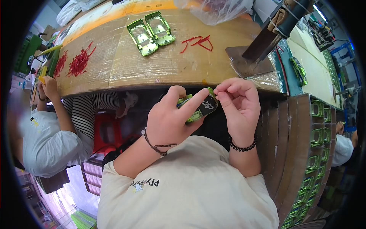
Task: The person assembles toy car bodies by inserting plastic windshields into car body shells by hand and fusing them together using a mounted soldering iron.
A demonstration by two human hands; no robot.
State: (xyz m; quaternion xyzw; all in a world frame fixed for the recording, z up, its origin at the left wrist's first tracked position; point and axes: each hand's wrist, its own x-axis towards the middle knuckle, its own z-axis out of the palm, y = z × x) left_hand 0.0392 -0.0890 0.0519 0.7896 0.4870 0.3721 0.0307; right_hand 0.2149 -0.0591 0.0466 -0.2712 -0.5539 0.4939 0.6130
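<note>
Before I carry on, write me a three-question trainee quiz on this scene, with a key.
1. Counting: how many green shells lie on the table?
2. True or false: the left hand holds nothing.
3. Pick one: what lies on the table just right of those shells, as seen in the picture? A, a spoon; B, red strips; C, a blue cup.

Key: 1, two, side by side. 2, false: it holds a green-and-black piece. 3, B.

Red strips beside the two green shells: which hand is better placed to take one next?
Probably the right hand: the left hand holds the green toy car, while the right is only at its end, possibly pinching something small.
</note>
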